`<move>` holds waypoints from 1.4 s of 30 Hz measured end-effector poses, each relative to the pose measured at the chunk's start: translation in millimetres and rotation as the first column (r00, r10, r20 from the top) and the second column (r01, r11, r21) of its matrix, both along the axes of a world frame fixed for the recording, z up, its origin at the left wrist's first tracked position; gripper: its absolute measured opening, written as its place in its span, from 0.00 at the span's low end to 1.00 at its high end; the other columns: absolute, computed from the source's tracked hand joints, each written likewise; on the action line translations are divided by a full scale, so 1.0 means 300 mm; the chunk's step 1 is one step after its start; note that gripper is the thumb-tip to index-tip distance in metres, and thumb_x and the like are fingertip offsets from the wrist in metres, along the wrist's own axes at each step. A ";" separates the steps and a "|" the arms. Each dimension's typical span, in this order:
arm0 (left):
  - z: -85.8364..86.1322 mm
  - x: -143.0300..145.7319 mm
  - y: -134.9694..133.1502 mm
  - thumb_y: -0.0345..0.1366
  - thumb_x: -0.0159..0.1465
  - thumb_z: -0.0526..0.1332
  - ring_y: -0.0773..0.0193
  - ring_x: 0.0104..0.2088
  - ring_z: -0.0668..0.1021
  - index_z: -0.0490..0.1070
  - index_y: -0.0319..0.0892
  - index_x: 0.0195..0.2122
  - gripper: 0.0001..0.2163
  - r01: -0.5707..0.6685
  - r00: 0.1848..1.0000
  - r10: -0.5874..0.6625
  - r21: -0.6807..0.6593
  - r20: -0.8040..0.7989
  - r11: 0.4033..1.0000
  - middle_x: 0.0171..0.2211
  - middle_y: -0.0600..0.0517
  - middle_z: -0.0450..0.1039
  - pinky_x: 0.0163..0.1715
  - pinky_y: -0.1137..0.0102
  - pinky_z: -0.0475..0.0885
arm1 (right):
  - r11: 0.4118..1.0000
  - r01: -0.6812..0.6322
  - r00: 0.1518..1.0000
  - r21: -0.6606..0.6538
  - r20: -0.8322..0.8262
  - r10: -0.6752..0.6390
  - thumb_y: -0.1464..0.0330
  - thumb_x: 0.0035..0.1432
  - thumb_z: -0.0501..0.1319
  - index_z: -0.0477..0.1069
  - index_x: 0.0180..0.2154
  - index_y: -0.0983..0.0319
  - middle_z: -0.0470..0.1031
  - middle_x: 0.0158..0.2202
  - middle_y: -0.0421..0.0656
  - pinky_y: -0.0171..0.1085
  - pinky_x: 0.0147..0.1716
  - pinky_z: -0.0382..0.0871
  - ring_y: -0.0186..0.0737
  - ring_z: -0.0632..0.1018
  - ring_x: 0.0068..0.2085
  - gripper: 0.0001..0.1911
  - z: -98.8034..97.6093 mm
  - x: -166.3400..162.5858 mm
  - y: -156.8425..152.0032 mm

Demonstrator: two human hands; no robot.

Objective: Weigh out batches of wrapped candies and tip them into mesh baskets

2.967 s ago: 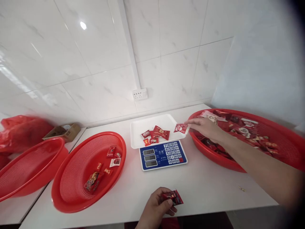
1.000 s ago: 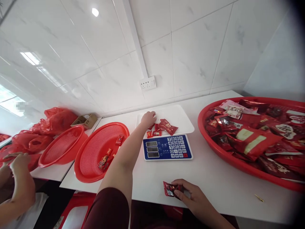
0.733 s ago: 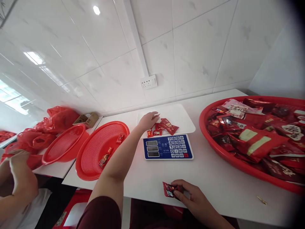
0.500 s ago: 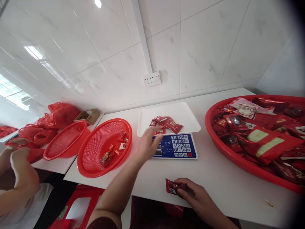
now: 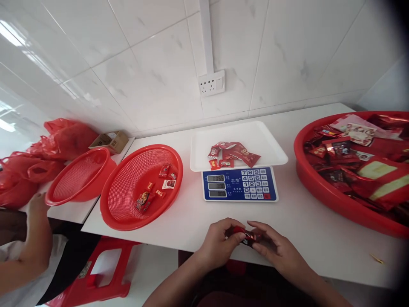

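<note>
Just above the table's front edge, my left hand (image 5: pixel 220 244) and my right hand (image 5: pixel 278 250) both grip a small dark red snack packet (image 5: pixel 247 238). Fingers cover its ends, so only its middle shows. Beyond them stands a digital scale (image 5: pixel 234 181) with a blue keypad and lit displays. On its white tray (image 5: pixel 266 147) lies a small pile of red snack packets (image 5: pixel 231 151). Left of the scale, a red perforated basket (image 5: pixel 123 183) contains several scattered packets (image 5: pixel 159 193).
A wide red tub (image 5: pixel 322 196) heaped with packets stands at the right. A second red basket (image 5: pixel 78 170), red plastic bags (image 5: pixel 68 138) and a cardboard box (image 5: pixel 118 143) are at the left, near another person's arm (image 5: pixel 36 238). A red stool (image 5: pixel 111 273) stands below.
My left hand has come back from the scale tray and joined my right hand at the snack packet. The camera view has shifted. The co-worker's arms have moved left.
</note>
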State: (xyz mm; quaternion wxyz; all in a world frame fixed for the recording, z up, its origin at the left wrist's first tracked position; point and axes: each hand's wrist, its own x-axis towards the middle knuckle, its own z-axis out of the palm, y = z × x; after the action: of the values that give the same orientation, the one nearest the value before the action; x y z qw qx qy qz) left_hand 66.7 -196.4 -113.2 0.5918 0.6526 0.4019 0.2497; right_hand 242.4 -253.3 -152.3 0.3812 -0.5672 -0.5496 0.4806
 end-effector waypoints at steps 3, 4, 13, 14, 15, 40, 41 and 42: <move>0.023 0.000 0.010 0.34 0.61 0.58 0.64 0.35 0.75 0.73 0.42 0.39 0.07 0.066 0.995 -0.053 0.160 -0.082 0.985 0.35 0.50 0.75 0.36 0.72 0.68 | 0.999 -0.037 0.999 -0.006 0.026 0.037 0.56 0.56 0.55 0.69 0.46 0.59 0.75 0.41 0.45 0.37 0.42 0.69 0.41 0.75 0.41 0.20 0.008 -0.001 0.004; 0.027 0.000 0.012 0.34 0.61 0.58 0.65 0.35 0.74 0.74 0.43 0.39 0.08 0.088 0.992 -0.068 0.188 -0.109 0.978 0.35 0.51 0.75 0.36 0.73 0.67 | 0.999 -0.049 0.998 -0.005 0.031 0.050 0.56 0.56 0.54 0.70 0.43 0.59 0.75 0.39 0.45 0.37 0.40 0.69 0.41 0.75 0.40 0.18 0.013 -0.003 0.007; -0.017 -0.002 0.018 0.38 0.59 0.60 0.64 0.31 0.72 0.71 0.42 0.36 0.07 0.091 0.994 -0.086 0.068 -0.065 0.994 0.29 0.53 0.72 0.34 0.73 0.67 | 0.997 -0.070 0.998 0.028 0.001 0.070 0.61 0.57 0.56 0.72 0.37 0.61 0.76 0.35 0.42 0.35 0.39 0.69 0.38 0.75 0.37 0.12 0.111 -0.029 0.017; -0.025 -0.001 0.020 0.40 0.59 0.60 0.64 0.30 0.72 0.70 0.42 0.35 0.08 0.088 0.996 -0.088 0.025 -0.029 0.996 0.28 0.53 0.71 0.33 0.73 0.67 | 0.996 -0.083 0.997 0.037 0.006 0.083 0.63 0.57 0.56 0.72 0.40 0.61 0.76 0.37 0.42 0.35 0.40 0.69 0.38 0.75 0.38 0.13 0.132 -0.011 0.017; -0.033 0.000 0.022 0.42 0.58 0.60 0.65 0.29 0.72 0.70 0.42 0.34 0.09 0.084 0.996 -0.084 -0.022 0.007 0.996 0.27 0.53 0.70 0.31 0.73 0.66 | 0.995 -0.082 0.996 0.053 0.027 0.081 0.63 0.58 0.55 0.71 0.43 0.60 0.76 0.38 0.42 0.36 0.41 0.68 0.37 0.75 0.39 0.14 0.158 0.014 0.016; -0.137 0.050 0.022 0.50 0.53 0.63 0.68 0.24 0.67 0.69 0.40 0.31 0.17 -0.086 0.975 0.112 -0.138 0.190 0.987 0.23 0.55 0.65 0.24 0.74 0.65 | 0.987 0.089 0.250 0.136 0.956 -0.154 0.69 0.58 0.52 0.73 0.41 0.59 0.72 0.41 0.46 0.39 0.40 0.64 0.46 0.70 0.46 0.13 0.449 0.587 0.259; -0.141 0.050 0.024 0.51 0.53 0.62 0.68 0.24 0.67 0.68 0.40 0.31 0.17 -0.083 0.977 0.107 -0.131 0.185 0.988 0.23 0.55 0.65 0.24 0.74 0.65 | 0.985 0.097 0.227 0.144 0.960 -0.162 0.71 0.57 0.52 0.71 0.44 0.59 0.71 0.44 0.47 0.39 0.40 0.64 0.47 0.69 0.47 0.15 0.451 0.577 0.284; -0.145 0.050 0.025 0.51 0.53 0.62 0.68 0.24 0.67 0.68 0.40 0.31 0.17 -0.081 0.978 0.103 -0.124 0.179 0.989 0.23 0.55 0.64 0.24 0.74 0.65 | 0.986 0.094 0.200 0.141 0.967 -0.157 0.73 0.56 0.52 0.69 0.48 0.58 0.69 0.45 0.48 0.39 0.40 0.64 0.48 0.68 0.48 0.18 0.452 0.568 0.309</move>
State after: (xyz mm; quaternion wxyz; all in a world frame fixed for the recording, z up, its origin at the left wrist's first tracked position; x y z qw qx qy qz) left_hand 81.6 -188.9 -156.7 0.6512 0.5718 0.3887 0.3127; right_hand 412.7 -160.4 -16.8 0.0037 -0.7756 -0.6306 -0.0285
